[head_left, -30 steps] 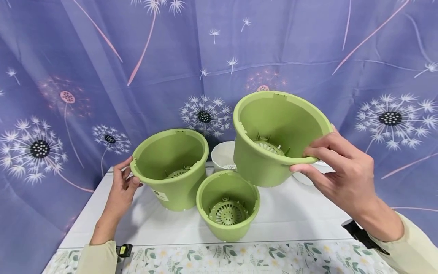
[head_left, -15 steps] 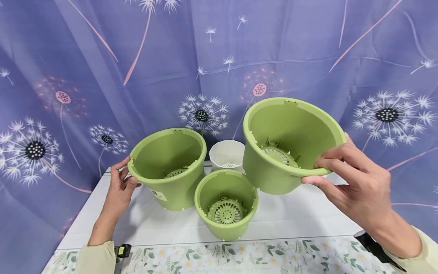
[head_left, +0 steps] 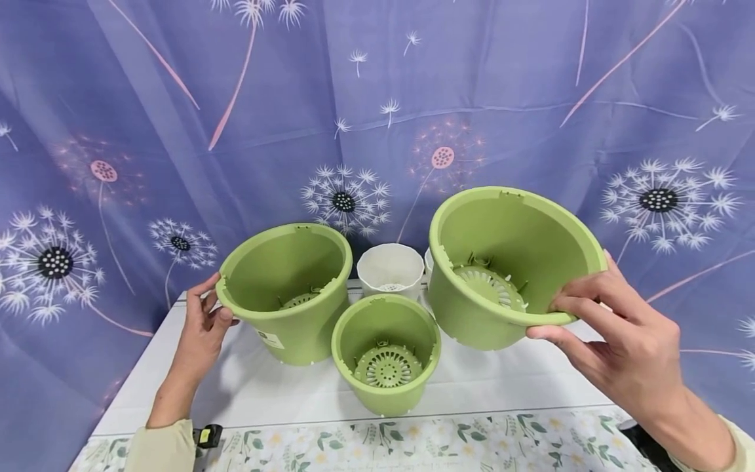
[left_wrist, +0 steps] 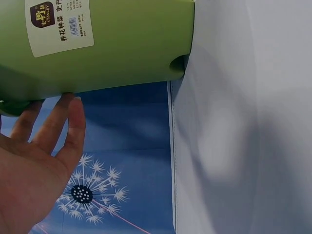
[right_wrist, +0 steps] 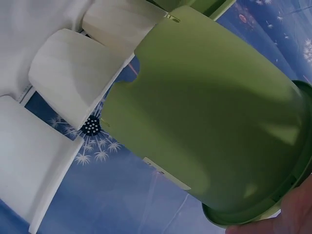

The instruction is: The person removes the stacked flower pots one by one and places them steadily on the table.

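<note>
My right hand [head_left: 631,341] pinches the near right rim of a large green plastic flowerpot [head_left: 466,321], thumb outside and fingers inside. That pot is tilted and raised off the table; the right wrist view shows its side wall [right_wrist: 204,112]. On the left stands another large green flowerpot [head_left: 312,331], upright, with a white label [left_wrist: 58,24]. My left hand [head_left: 200,334] touches the left side of its rim with fairly straight fingers. Between the two large pots, nearer me, stands a smaller green flowerpot [head_left: 386,398] with a slotted bottom.
Behind the small green pot is a white pot [head_left: 377,262], and another shows partly past the held pot. Several white pots [right_wrist: 68,73] appear in the right wrist view. A white cloth [head_left: 495,387] and a floral strip [head_left: 354,452] cover the table; a purple curtain [head_left: 265,183] hangs behind.
My right hand has moved right and down with the large green flowerpot, bringing it closer to the table and uncovering the white pots behind. The left hand stays at the left pot's rim.
</note>
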### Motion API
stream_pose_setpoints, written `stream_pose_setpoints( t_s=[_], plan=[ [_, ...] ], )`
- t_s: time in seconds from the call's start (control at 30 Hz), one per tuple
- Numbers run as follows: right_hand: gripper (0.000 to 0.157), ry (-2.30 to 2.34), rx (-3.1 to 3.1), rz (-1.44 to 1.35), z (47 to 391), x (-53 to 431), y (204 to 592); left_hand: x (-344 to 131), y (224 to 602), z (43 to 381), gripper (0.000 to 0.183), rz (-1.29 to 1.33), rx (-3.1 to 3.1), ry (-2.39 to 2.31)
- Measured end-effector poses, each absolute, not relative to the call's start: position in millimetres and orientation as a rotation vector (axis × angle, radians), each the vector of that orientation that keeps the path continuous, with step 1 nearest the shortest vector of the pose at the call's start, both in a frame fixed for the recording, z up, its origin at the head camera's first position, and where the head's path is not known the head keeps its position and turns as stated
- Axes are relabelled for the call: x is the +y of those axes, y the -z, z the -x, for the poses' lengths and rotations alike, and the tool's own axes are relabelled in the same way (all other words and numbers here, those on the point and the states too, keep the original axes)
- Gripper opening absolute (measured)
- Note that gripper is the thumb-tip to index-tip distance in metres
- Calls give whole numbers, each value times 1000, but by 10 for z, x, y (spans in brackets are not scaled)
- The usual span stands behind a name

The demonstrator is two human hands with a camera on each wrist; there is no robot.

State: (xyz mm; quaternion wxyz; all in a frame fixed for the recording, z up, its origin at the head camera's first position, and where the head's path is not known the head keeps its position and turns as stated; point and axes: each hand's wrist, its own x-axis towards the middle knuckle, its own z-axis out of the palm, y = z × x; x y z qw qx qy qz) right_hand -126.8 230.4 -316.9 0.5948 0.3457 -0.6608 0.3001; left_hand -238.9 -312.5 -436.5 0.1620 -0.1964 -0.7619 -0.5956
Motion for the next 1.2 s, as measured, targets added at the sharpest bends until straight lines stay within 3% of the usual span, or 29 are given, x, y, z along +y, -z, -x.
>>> stream_pose_setpoints(
  t_s=[1.2],
  plan=[
    [52,-752,-1571,-906,1002,2296,3577,-3128,4389,2407,56,561,-2149,1720]
  ],
)
